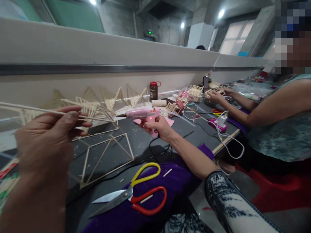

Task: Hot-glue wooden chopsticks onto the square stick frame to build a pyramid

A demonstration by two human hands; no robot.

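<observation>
Between the thumb and fingers of my left hand (pixel 52 139) is a thin wooden stick (pixel 36 109), its free end pointing right. My right hand (pixel 161 127) is wrapped round the handle of a pink glue gun (pixel 143 113) with a small red light lit. The gun's dark nozzle is at the tip of the stick; whether they touch, I cannot tell. Below both hands, a frame of joined sticks (pixel 132 158) rests on the dark table (pixel 107 150). Open scissors (pixel 127 194) with one yellow and one red handle lie nearest me, partly on purple cloth (pixel 177 181).
Finished stick structures (pixel 111 102) line the wall behind. A brown bottle (pixel 153 90) with a red lid stands at the back. To the right, a co-worker's hands (pixel 215 97) hold a small wooden piece. A purple power strip (pixel 217 125) with white cables sits near the table edge.
</observation>
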